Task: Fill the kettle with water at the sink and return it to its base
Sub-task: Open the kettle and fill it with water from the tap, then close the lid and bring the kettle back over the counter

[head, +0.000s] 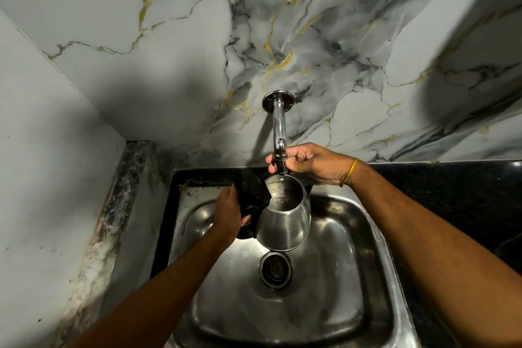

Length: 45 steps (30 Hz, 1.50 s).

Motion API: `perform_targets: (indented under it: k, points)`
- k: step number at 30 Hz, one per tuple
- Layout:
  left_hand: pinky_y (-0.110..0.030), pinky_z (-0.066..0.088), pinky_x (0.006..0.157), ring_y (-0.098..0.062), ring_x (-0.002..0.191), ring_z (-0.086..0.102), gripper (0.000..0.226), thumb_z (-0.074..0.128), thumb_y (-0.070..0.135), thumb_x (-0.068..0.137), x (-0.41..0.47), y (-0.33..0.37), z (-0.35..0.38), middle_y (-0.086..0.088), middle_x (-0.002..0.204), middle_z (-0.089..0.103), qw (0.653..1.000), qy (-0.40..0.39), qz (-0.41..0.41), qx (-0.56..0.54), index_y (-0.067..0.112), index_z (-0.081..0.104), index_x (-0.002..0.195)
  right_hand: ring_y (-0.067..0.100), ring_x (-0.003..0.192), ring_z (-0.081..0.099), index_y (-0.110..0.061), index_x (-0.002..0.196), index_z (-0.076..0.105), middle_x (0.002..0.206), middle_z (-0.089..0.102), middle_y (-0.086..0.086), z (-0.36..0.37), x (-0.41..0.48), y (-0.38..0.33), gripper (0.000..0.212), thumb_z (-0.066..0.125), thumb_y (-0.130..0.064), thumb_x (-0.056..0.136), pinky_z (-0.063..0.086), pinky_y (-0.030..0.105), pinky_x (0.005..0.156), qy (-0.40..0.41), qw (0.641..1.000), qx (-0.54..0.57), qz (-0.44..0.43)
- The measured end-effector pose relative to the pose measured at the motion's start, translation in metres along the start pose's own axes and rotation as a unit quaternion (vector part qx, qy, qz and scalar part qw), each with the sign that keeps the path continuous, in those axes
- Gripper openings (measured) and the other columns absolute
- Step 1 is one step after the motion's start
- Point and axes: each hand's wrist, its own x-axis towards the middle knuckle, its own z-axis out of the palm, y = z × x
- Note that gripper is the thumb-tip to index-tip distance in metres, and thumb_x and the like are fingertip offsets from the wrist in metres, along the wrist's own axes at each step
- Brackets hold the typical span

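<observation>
A steel kettle (284, 224) with a black handle hangs over the steel sink (353, 237), its black lid (251, 186) flipped open to the left. My left hand (227, 213) grips the handle. The kettle's mouth sits right under the end of the chrome tap (279, 127), which comes out of the marble wall. Water with bubbles shows inside the kettle. My right hand (305, 162) is closed around the tap's lower end, a yellow band on its wrist. The kettle's base is out of view.
The sink drain (275, 267) lies directly below the kettle. A black stone counter (452, 195) runs to the right of the sink. A marble-patterned wall stands behind, and a plain wall with a stone ledge (124, 206) closes off the left.
</observation>
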Motion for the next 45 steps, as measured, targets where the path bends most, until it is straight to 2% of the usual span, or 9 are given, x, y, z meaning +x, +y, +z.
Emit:
perform_targets:
  k: [3,7,13,16,21,25,30,37,45]
  points:
    - [-0.032,0.051,0.061,-0.022,0.074,0.068,0.068,0.05,0.067,0.075,0.0,0.001,0.001,-0.013,0.086,0.073,1.0,0.003,-0.007,-0.023,0.007,0.072,0.097,0.021,0.119,0.069,0.01,0.147,0.046,0.126,0.069,0.016,-0.002,0.002,0.004,0.042,0.041,0.007,0.105,0.051,0.032,0.107,-0.01,0.999,0.033,0.004]
    - [-0.02,0.039,0.043,-0.015,0.051,0.05,0.069,0.048,0.062,0.081,0.0,0.001,-0.001,-0.003,0.061,0.059,1.0,0.006,0.0,-0.006,-0.003,0.064,0.095,0.027,0.125,0.066,0.003,0.143,0.057,0.135,0.069,0.019,0.0,-0.002,0.006,0.04,0.054,-0.004,0.103,0.053,0.033,0.108,0.032,0.999,0.012,-0.003]
    - [-0.021,0.039,0.041,-0.01,0.044,0.051,0.043,0.039,0.029,0.109,-0.011,0.001,0.001,-0.003,0.058,0.057,1.0,0.004,-0.001,-0.005,-0.003,0.06,0.087,0.037,0.129,0.063,0.008,0.124,0.069,0.13,0.07,0.024,0.021,-0.034,0.053,0.035,0.058,-0.015,0.101,0.045,0.046,0.116,0.403,0.914,0.001,-0.048]
    - [-0.014,0.035,0.038,-0.001,0.035,0.045,0.05,0.036,0.026,0.109,-0.022,0.003,0.001,0.004,0.043,0.051,1.0,-0.025,0.011,-0.007,0.0,0.056,0.071,0.037,0.124,0.064,0.004,0.123,0.071,0.129,0.07,0.025,0.047,-0.052,0.101,0.033,0.051,-0.015,0.106,0.042,0.055,0.116,0.509,0.858,0.035,0.06]
    - [-0.022,0.026,0.042,-0.013,0.035,0.035,0.055,0.04,0.051,0.082,-0.041,0.012,0.009,-0.007,0.047,0.04,0.998,-0.055,0.007,-0.01,-0.002,0.055,0.071,0.011,0.101,0.065,-0.032,0.111,0.07,0.112,0.073,-0.007,0.101,-0.081,0.145,0.039,0.039,-0.056,0.105,0.053,0.037,0.089,0.472,0.85,0.178,0.151]
    - [-0.021,0.033,0.041,-0.012,0.04,0.039,0.052,0.042,0.048,0.083,-0.057,0.013,0.014,-0.005,0.047,0.044,0.998,-0.064,0.021,-0.01,-0.001,0.056,0.071,0.022,0.105,0.069,-0.024,0.113,0.073,0.108,0.078,0.003,0.11,-0.091,0.15,0.049,0.043,-0.061,0.102,0.053,0.046,0.103,0.489,0.819,0.269,0.135]
    - [-0.017,0.042,0.044,-0.008,0.042,0.051,0.045,0.051,0.042,0.091,-0.078,0.018,0.016,0.004,0.046,0.055,0.993,-0.098,0.064,0.005,0.008,0.059,0.063,0.009,0.08,0.08,-0.02,0.093,0.082,0.088,0.084,-0.002,0.119,-0.108,0.144,0.051,0.044,-0.052,0.105,0.063,0.024,0.063,0.49,0.811,0.315,0.054]
    - [-0.021,0.028,0.04,-0.015,0.035,0.037,0.064,0.068,0.061,0.083,-0.125,0.036,0.019,-0.004,0.042,0.042,0.983,-0.126,0.114,0.065,0.011,0.05,0.046,0.003,0.092,0.078,-0.04,0.091,0.086,0.103,0.083,-0.007,0.142,-0.138,0.14,0.05,0.042,-0.061,0.103,0.054,0.035,0.097,0.495,0.817,0.294,0.01]
    - [-0.027,0.019,0.049,-0.026,0.059,0.026,0.065,0.08,0.053,0.078,-0.166,0.057,0.036,-0.012,0.065,0.034,0.979,-0.151,0.119,0.072,-0.006,0.055,0.066,0.007,0.101,0.077,-0.04,0.096,0.085,0.109,0.082,-0.006,0.161,-0.179,0.124,0.046,0.045,-0.062,0.101,0.056,0.034,0.092,0.515,0.81,0.28,-0.009]
